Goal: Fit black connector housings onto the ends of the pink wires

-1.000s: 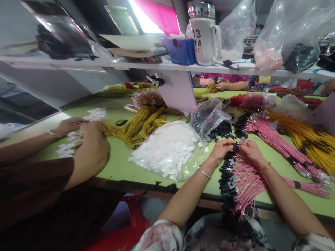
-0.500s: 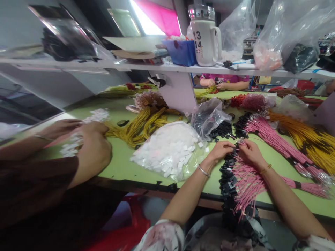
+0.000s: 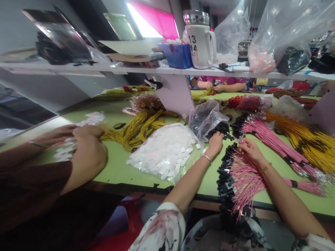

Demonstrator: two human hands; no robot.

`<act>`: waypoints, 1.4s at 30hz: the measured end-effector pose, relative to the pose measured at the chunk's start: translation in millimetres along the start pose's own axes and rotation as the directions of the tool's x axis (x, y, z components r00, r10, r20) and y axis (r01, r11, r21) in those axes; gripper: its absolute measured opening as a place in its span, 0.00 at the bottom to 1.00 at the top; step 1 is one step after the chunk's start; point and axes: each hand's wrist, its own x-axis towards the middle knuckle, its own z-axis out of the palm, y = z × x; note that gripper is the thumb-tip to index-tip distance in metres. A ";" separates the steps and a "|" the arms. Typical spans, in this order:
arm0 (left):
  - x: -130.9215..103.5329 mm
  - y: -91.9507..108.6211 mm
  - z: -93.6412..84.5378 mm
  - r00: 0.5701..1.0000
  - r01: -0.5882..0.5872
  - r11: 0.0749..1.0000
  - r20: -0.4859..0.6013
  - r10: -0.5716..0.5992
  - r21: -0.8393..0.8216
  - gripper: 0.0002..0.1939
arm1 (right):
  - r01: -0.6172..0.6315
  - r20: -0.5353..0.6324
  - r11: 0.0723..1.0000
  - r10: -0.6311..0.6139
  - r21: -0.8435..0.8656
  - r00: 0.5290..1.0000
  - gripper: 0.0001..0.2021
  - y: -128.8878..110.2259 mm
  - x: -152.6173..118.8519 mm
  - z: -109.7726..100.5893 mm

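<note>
Right of the crinkled clear bag (image 3: 187, 162) of flat white chips (image 3: 167, 153) fan thin pink wires (image 3: 244, 184). Beside the bag, the left hand (image 3: 216, 142) meets angular black pieces (image 3: 222, 126), its closure unclear; farther right, the right hand (image 3: 248, 148) pinches silvery wire tips (image 3: 239, 139) between fingertips.

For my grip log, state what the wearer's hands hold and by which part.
The right hand seems to pinch pink wires near their silvery tips. The left hand is at the pile of black pieces; whether it holds one cannot be told.
</note>
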 end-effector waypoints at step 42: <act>-55.3 22.4 -22.6 0.940 0.340 -0.197 0.333 0.069 -0.920 0.20 | 0.023 0.008 0.986 -0.022 -0.165 1.000 0.17 4.6 -2.7 10.4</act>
